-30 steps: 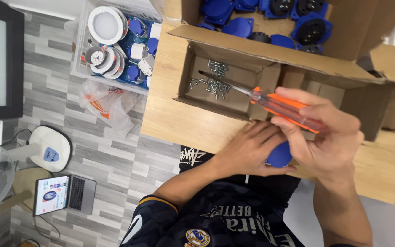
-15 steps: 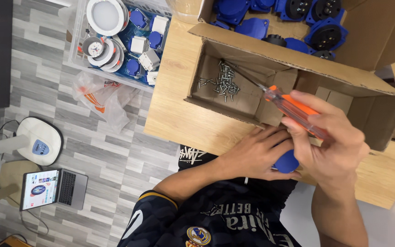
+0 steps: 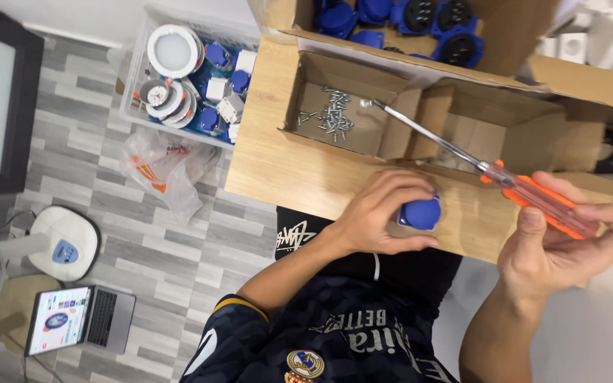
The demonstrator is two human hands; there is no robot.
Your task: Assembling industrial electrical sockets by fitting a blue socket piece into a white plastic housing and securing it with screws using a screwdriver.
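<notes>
One blue round socket part [image 3: 420,212] sits on the wooden table [image 3: 285,167] edge, clasped by the left hand [image 3: 381,213]. Right of it, the right hand [image 3: 555,248] grips an orange screwdriver [image 3: 540,202] (tip over the cardboard box [image 3: 391,135] beside loose screws [image 3: 331,117]).

Left hand [image 3: 381,213] curls palm-down, fingers bent; right hand [image 3: 558,245] is raised, fingers apparently clamped shut.

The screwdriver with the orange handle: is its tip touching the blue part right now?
No. The screwdriver is held up in the right hand, tip over the cardboard box, apart from the blue part under the left hand.
</notes>
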